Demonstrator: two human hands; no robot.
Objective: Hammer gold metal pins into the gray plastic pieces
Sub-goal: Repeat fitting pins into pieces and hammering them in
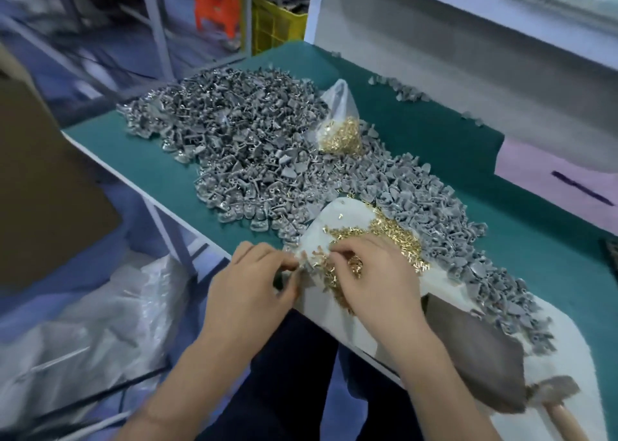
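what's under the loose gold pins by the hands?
The loose gold pins lie on a white cloth spread over the green table mat. Gray plastic pieces border it. The right hand hides the nearer pins.

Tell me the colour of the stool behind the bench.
Orange stool, seen in the head view.

This is a factory assembly bench. A green-topped worktable (418,132) carries a big heap of identical gray plastic pieces (234,139), a clear bag of gold pins (341,129) and more loose pins (384,236) on a white cloth (347,213). Behind it stand metal racks (157,22), a yellow crate (277,25) and an orange plastic stool (217,2).
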